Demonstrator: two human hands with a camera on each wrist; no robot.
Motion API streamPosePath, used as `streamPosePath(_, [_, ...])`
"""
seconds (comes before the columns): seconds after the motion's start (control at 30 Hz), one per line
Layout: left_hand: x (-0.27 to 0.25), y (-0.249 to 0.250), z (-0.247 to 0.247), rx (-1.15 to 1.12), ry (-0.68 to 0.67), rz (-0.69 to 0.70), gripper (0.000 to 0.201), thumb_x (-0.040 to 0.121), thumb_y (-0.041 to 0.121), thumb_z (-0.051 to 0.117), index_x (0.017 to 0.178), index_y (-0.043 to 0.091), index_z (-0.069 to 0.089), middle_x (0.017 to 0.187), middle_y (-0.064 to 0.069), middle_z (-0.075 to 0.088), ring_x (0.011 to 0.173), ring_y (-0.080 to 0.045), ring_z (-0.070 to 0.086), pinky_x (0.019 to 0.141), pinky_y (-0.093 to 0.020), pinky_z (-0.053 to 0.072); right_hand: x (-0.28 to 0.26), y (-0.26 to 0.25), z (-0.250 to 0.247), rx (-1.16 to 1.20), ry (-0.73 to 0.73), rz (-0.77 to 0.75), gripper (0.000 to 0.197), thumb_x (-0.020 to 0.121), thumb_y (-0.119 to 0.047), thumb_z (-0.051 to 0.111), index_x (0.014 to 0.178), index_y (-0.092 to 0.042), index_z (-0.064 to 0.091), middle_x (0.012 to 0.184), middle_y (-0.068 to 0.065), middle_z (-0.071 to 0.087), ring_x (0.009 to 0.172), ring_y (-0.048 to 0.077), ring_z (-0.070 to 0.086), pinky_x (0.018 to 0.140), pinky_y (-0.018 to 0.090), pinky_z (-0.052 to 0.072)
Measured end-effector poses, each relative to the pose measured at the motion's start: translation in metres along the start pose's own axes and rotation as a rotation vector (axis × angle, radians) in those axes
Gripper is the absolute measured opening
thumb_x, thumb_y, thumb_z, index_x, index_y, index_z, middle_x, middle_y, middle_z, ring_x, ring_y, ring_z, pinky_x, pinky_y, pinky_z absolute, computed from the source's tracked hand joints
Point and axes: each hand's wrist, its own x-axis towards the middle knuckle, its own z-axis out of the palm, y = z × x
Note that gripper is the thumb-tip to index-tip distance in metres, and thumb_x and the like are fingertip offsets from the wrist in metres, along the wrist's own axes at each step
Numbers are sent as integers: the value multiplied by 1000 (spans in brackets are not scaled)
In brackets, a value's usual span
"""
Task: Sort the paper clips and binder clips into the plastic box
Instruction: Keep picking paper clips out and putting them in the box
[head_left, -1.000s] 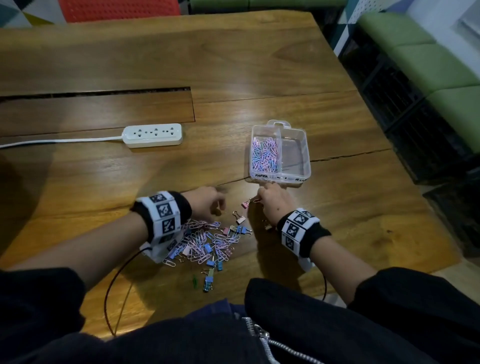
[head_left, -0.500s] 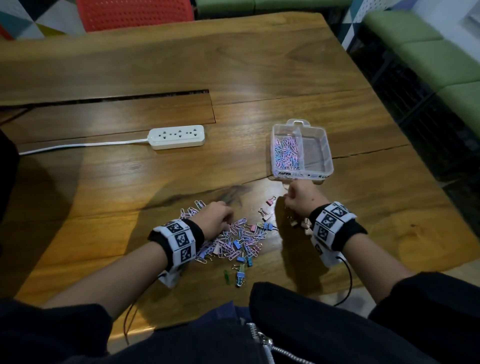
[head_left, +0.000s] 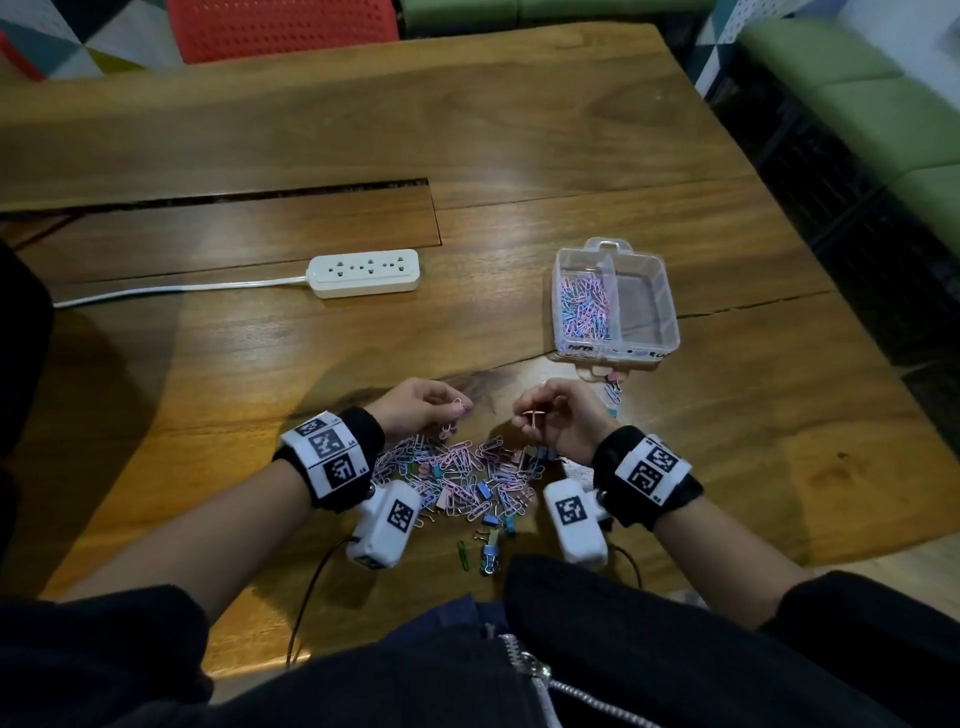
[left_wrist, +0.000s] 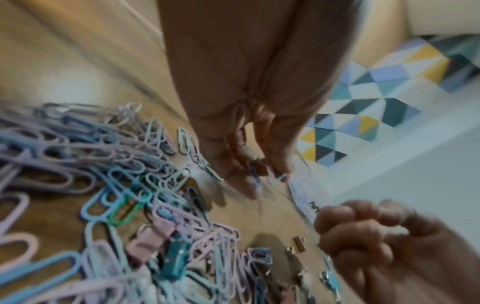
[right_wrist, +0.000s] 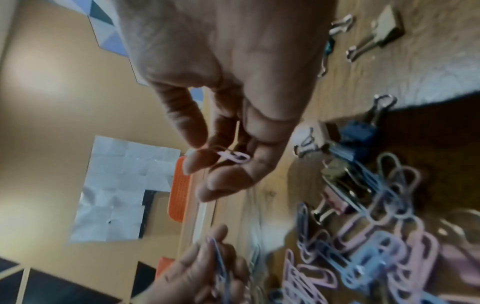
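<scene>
A pile of pastel paper clips and small binder clips (head_left: 457, 478) lies on the wooden table in front of me. My left hand (head_left: 457, 410) hovers over the pile's far left edge and pinches a few paper clips (left_wrist: 253, 174). Just to the right, my right hand (head_left: 530, 418) pinches a pink paper clip (right_wrist: 235, 156) between thumb and fingertips. The clear plastic box (head_left: 670, 312) stands further back to the right. Its left compartment holds paper clips (head_left: 584, 306) and its right compartment looks bare. A few binder clips (head_left: 615, 387) lie just in front of the box.
A white power strip (head_left: 363, 273) with its cord lies at the back left. A long slot (head_left: 218, 200) runs across the table behind it. The table's right edge (head_left: 852, 291) drops off to a dark floor and green benches. A green clip (head_left: 462, 553) lies near my lap.
Both hands have lifted off the table and now hold clips above the pile. The right hand came back from the box's front edge toward the pile.
</scene>
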Motion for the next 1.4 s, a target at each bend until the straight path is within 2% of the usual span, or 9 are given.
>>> streamPosePath(0.13, [2,4,-6,-273,70,-135,22,93,-3,34,86,1,55,90,-13,48,70,-18,51,50,-19,53,3,10,21,-364,-35,-35,29,86,-6,41,58,-11,46,51,-1,53,53,15,43,50,22,36])
streamPosePath(0.23, [4,1,-10,-406,100,-163,20,90,-1,33,77,4,48,76,-9,45,60,-16,41,51,-23,40,9,25,33,-1034,-19,-258,19,80,-10,63,69,-15,49,71,0,51,64,12,46,60,20,44])
streamPosePath(0.3, [4,-4,-14,-400,117,-168,20,89,3,34,72,8,44,66,-5,42,54,-14,36,48,-22,34,14,35,37,-1399,-37,-348,22,75,-21,70,91,-13,56,99,7,52,89,18,52,82,29,48])
streamPosePath(0.47, [-3,-12,-19,-289,167,-245,19,93,4,36,78,9,46,41,5,31,41,-10,31,34,-15,27,20,49,41,-1592,-46,-314,38,77,-24,67,111,-14,55,118,11,41,112,24,39,98,37,40])
streamPosePath(0.63, [-11,-20,-14,138,124,-143,27,94,2,30,75,11,46,58,0,35,41,-9,36,35,-16,29,21,55,37,-1618,-57,-298,24,83,-19,59,102,-5,56,117,11,44,112,24,42,98,35,40])
streamPosePath(0.77, [-14,-33,-9,685,110,-61,10,92,22,46,90,13,47,82,-2,50,75,-19,46,58,-26,35,19,52,31,-1603,-67,-333,12,85,-14,57,94,-6,54,110,12,50,104,25,47,92,35,41])
streamPosePath(0.9, [-13,-40,-6,971,159,-11,52,78,50,62,112,15,43,105,0,53,94,-18,52,76,-30,43,16,46,26,-1488,-31,-358,10,85,-9,57,81,-12,48,96,10,54,86,20,49,68,21,41])
streamPosePath(1.23, [-1,-30,18,1190,269,-27,38,90,39,50,104,5,58,110,-9,59,105,-27,56,85,-39,48,8,21,7,-679,47,-67,23,89,-4,46,74,-19,53,73,-2,57,67,14,50,55,23,37])
streamPosePath(1.4, [4,-22,9,890,167,69,33,96,29,42,72,9,51,73,-7,46,68,-21,49,63,-30,44,3,10,0,-275,7,23,26,90,-6,34,68,-13,46,56,-3,42,52,10,34,48,20,27])
